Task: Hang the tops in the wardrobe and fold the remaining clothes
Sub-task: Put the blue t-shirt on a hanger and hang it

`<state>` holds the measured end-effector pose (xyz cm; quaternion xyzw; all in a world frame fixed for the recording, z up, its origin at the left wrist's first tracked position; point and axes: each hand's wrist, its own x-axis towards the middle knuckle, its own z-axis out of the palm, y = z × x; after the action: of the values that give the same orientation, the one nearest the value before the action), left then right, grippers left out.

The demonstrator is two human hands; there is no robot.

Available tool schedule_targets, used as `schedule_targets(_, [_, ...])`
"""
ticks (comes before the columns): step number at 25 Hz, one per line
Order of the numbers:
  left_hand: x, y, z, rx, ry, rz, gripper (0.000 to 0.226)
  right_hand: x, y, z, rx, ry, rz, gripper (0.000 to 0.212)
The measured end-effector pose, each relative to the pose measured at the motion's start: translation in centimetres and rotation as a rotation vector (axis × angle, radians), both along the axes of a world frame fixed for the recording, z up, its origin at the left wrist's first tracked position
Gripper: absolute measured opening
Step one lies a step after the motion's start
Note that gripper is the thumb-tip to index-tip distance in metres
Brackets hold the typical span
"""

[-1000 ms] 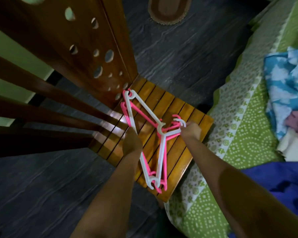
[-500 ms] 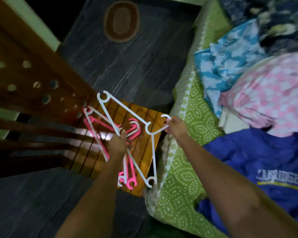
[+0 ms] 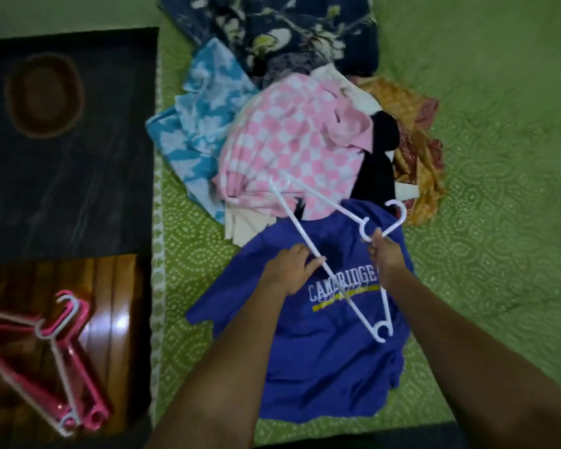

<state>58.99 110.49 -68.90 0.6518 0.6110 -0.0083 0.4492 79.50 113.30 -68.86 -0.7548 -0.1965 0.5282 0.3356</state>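
Note:
A white plastic hanger (image 3: 345,288) hovers over a blue top (image 3: 321,361) printed with "CAMBRIDGE", which lies spread on the green bedspread (image 3: 499,222). My left hand (image 3: 289,267) grips the hanger's long bar. My right hand (image 3: 386,254) pinches it at the neck just below the hook. Behind the blue top is a heap of clothes: a pink checked garment (image 3: 292,147), a light blue patterned one (image 3: 195,131), a dark floral one (image 3: 282,30), a black one (image 3: 379,163) and an orange patterned one (image 3: 412,140).
At the lower left a slatted wooden stool (image 3: 117,319) carries several pink and white hangers (image 3: 59,361). Dark floor with an oval brown mat (image 3: 42,95) lies left of the bed. Bare green bedspread stretches to the right.
Both hands lifted one white hanger off the stool and carried it right, over the blue top on the bed. The view swung from the stool to the bed.

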Motion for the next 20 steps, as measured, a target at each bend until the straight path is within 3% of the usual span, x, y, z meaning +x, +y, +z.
schedule_targets(2, [1.9,2.4,-2.9,-0.016,0.139,-0.138,0.055,4.7,0.7,-1.4,-0.009,-0.022,-0.011,0.044])
schedule_targets(5, [3.5,5.3,-5.6,-0.096,0.235,-0.067,0.059,8.8,1.5,-3.2,-0.001,0.0,0.006,0.041])
schedule_targets(7, [4.1,6.3,-5.9,-0.079,0.397,-0.12,0.059,9.9,1.7,-4.0,0.013,0.001,0.042,0.039])
schedule_targets(10, [5.0,7.5,-4.7,-0.088,0.687,-0.215,0.054,10.7,1.9,-4.7,-0.009,-0.043,0.1,0.042])
schedule_targets(12, [5.0,8.0,-3.9,-0.095,0.827,-0.153,0.05,11.0,1.9,-5.0,-0.011,-0.051,0.127,0.051])
schedule_targets(14, [4.3,8.4,-3.1,-0.045,0.924,-0.128,0.033,11.2,2.4,-4.7,0.003,-0.031,0.136,0.048])
schedule_targets(16, [3.5,8.6,-2.0,-0.046,0.932,-0.07,0.031,11.4,3.0,-4.0,0.038,-0.027,0.156,0.037])
schedule_targets(20, [2.3,8.8,-0.6,-0.177,0.669,0.165,0.037,12.0,3.9,-3.1,0.108,-0.162,0.336,0.042])
